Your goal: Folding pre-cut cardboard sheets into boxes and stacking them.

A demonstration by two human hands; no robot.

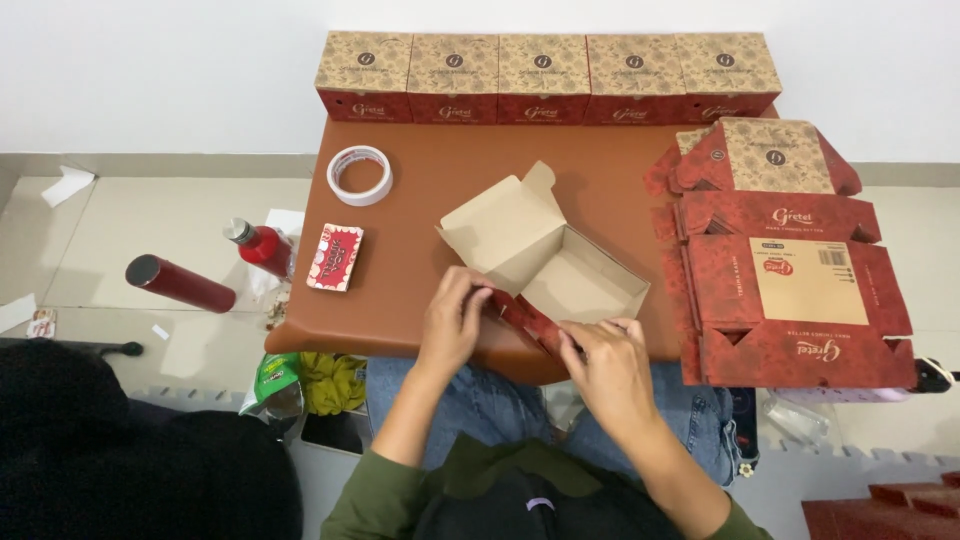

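Nearby, tape roll (360,175), flat red cartons (790,290), finished boxes (545,78) ringing open box (545,265)

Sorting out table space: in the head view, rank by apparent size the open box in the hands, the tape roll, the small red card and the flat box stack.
1. Flat box stack
2. Open box
3. Tape roll and red card: look about alike, so unranked.

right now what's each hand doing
Left hand: closed on the near wall of the open box.
Right hand: closed on the same wall.
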